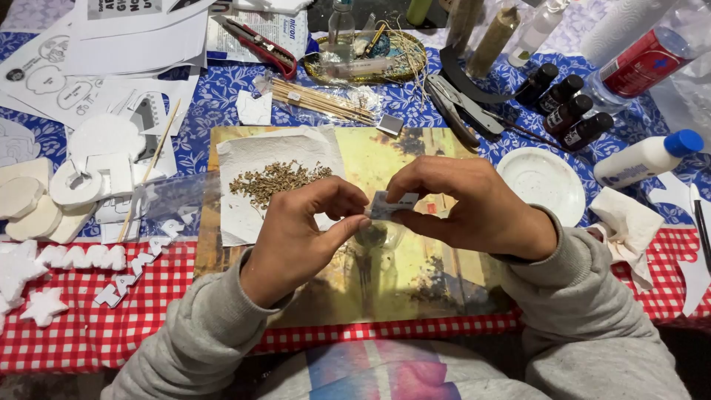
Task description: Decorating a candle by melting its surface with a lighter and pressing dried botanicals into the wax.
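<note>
Small pale strip (391, 204), pinched between both hands' fingertips above the yellow board (385, 159), seems mid-handling: left hand (296, 237) and right hand (466, 207) likely need steady, matched grip next.

Table under blue floral cloth (222, 92) and red checked cloth (111, 333), yellow picture mat (415, 274), white saucer (544, 181), foam shapes (44, 215)

Four dark small bottles (564, 105), one white saucer (544, 181), one red cutter (261, 44), two hands (296, 230).
</note>
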